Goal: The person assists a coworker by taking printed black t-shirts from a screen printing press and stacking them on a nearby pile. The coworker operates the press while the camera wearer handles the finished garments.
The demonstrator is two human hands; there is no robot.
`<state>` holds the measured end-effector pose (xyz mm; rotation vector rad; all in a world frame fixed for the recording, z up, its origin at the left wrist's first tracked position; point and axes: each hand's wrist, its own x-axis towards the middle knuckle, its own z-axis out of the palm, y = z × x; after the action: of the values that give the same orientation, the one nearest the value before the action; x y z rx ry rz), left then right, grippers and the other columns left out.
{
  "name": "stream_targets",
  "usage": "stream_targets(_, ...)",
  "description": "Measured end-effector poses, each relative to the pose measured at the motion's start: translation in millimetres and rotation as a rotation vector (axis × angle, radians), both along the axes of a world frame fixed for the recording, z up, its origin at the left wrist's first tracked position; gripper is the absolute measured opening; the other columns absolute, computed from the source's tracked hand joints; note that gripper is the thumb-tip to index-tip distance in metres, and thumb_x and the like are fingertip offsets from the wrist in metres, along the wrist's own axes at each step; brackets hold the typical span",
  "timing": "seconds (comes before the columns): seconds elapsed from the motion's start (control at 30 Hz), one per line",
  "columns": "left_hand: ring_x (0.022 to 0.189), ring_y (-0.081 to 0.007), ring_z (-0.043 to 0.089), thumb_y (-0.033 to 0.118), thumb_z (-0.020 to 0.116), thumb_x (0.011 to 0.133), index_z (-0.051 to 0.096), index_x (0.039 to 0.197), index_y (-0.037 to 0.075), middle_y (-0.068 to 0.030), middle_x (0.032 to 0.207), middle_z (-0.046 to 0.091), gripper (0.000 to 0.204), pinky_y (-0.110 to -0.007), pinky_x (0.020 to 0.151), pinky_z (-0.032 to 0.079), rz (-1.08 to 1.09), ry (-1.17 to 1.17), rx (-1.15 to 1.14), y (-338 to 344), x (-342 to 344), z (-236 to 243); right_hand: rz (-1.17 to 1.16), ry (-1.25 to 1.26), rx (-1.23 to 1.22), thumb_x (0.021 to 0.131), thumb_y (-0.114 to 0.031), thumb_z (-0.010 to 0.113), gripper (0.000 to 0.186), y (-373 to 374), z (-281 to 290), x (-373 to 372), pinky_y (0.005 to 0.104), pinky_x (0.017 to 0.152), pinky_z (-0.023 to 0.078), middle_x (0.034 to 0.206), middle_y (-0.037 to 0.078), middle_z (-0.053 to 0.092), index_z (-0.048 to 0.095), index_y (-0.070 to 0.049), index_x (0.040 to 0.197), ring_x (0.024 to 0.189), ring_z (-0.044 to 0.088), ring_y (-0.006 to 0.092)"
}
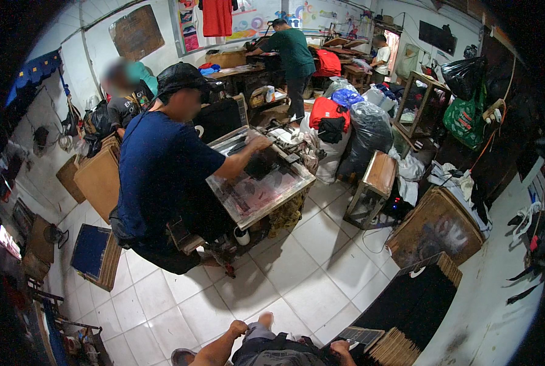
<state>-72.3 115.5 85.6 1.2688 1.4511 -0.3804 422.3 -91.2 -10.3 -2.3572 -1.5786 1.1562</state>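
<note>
At the lower edge, my left hand [238,328] is curled closed beside my grey shorts, with nothing visible in it. My right hand [341,348] is also closed, low by my other side, beside the near corner of a stack of boards [394,349]; whatever it may hold is hidden. Black fabric [416,305] covers the top of that stack. Ahead of me, a person in a dark blue shirt [162,152] leans over a framed printing screen [257,183] on a stand, one hand on its far part. Neither of my hands touches that screen.
White floor tiles [291,274] lie between me and the screen stand. Stacked boards [95,256] stand at left. On the right are a glass-sided wooden case [370,189], a leaning brown board [437,229] and filled plastic bags [370,134]. Other people work at the back.
</note>
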Motion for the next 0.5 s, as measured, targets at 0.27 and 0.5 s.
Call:
stream_targets(0.27,0.067,-0.0153,0.062,0.018,0.052,0.085,0.063,0.092,0.005,-0.0043,0.087,0.063,0.019,-0.029,0.054,0.050,-0.109,-0.201,0.272,-6.5,-12.0,-20.5,-0.488,0.555,-0.051,0.077,-0.010,0.055,0.014,27.4,42.1,-7.5,0.0338,0.044,0.050,0.066,0.013,0.062,0.062,0.002,0.077,0.052,0.061,0.0229)
stream_targets(0.5,0.072,-0.0220,0.061,0.015,0.061,0.077,0.058,0.104,0.004,-0.0094,0.093,0.062,0.029,-0.034,0.056,0.048,0.868,-0.299,-0.002,12.1,-36.2,28.6,-0.910,0.522,-0.144,0.078,-0.009,0.050,0.016,55.7,112.8,-49.6,0.0326,0.044,0.051,0.065,0.015,0.061,0.060,0.003,0.075,0.053,0.061,0.0242)
